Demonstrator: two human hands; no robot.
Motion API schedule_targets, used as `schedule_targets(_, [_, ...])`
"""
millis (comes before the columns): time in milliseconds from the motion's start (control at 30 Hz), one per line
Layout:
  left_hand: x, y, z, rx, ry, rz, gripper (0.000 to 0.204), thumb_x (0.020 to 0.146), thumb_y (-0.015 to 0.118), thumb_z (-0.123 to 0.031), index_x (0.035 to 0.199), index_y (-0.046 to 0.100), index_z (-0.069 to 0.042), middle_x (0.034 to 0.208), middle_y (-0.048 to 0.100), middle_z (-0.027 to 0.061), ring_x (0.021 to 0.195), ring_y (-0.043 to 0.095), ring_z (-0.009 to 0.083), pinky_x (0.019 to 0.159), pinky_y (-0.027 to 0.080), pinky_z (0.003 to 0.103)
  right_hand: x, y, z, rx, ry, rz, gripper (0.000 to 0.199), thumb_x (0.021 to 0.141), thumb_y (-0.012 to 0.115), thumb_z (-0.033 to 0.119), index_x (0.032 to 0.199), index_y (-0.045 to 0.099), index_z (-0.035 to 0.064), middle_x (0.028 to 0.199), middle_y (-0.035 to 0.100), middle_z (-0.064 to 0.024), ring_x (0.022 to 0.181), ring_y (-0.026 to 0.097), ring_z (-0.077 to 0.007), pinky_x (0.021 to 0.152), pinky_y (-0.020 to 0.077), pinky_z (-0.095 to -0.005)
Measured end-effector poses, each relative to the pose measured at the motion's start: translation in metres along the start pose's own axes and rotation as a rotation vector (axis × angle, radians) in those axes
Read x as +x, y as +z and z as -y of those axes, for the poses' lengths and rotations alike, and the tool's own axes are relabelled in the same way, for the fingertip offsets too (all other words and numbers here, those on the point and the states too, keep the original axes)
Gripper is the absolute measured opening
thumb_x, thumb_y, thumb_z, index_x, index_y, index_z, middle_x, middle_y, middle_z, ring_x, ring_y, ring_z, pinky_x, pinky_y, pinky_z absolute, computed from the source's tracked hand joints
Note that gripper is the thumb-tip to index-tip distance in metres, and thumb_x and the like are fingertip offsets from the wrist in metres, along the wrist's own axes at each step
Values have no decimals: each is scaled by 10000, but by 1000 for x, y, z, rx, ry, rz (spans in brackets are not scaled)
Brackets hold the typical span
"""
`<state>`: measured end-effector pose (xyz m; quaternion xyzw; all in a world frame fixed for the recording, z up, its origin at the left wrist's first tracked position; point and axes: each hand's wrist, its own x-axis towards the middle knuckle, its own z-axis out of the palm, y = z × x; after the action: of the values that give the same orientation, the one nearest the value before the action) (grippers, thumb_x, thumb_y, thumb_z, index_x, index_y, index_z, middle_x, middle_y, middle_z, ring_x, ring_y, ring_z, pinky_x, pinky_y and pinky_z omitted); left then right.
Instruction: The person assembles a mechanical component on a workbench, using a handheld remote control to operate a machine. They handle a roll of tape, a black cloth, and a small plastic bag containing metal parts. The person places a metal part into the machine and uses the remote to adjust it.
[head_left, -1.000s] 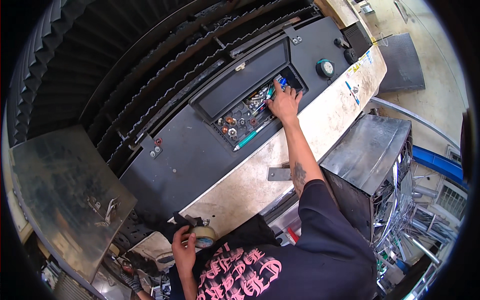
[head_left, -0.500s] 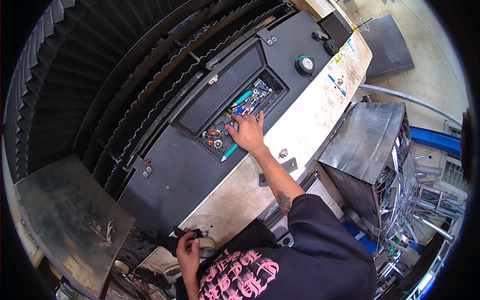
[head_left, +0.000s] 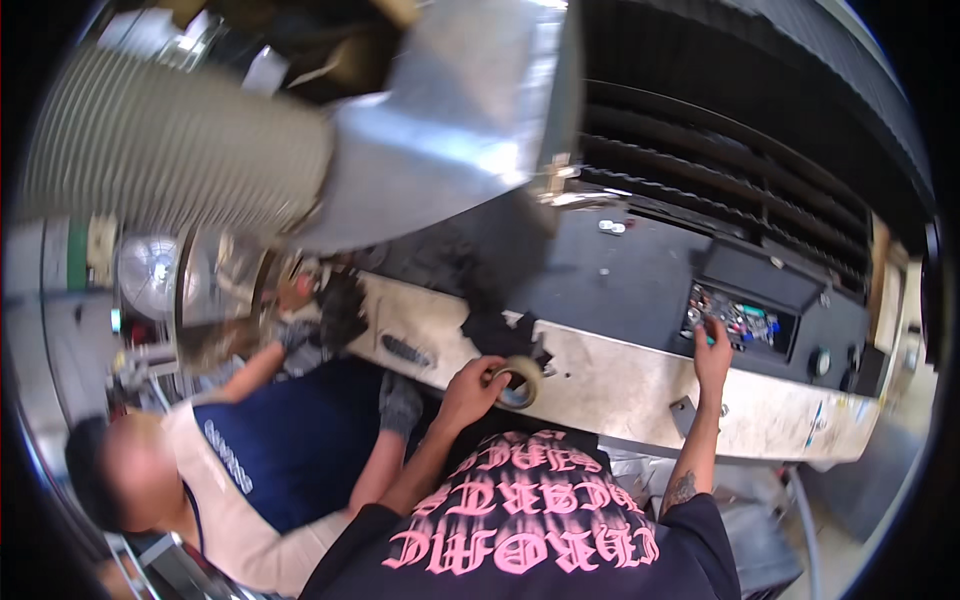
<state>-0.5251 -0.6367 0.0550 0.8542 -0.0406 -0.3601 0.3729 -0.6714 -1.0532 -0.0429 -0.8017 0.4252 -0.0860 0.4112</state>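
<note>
My left hand is closed on a roll of tape, held upright over the near edge of the pale work ledge. A crumpled black cloth lies just beyond it. Over to the right, my right hand is at the near left corner of a recessed parts compartment, its fingers apart. Something teal shows between the fingertips; blur hides whether they touch it. Small metal and coloured parts fill the compartment, whose dark lid stands raised behind.
A co-worker in a navy apron and grey gloves leans in close on my left. A large metal duct with a ribbed hose hangs above the left side. A tape measure and a metal plate rest toward the right.
My view has swung left, bringing the co-worker and duct in. The tape roll stays in my left hand, now lifted more clearly into sight. My right hand has shifted toward the compartment's near left corner.
</note>
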Motion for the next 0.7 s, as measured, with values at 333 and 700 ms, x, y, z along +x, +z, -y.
schedule_targets(333, [-67,-23,133,-225,-37,-367,362,881,698,-257,1148,638,-20,1052,690,171,863,694,250,763,544,347,-97,125,156,55,-284,609,309,903,645,169,1157,633,-7,1058,710,-157,979,692,-242,842,523,-360])
schedule_targets(700, [-49,-42,219,-567,-45,-698,263,872,700,-214,1034,663,-10,846,711,130,768,690,204,707,528,324,-158,214,246,-173,-484,834,374,878,681,204,1179,617,-9,1093,700,-186,1037,680,-282,841,530,-371])
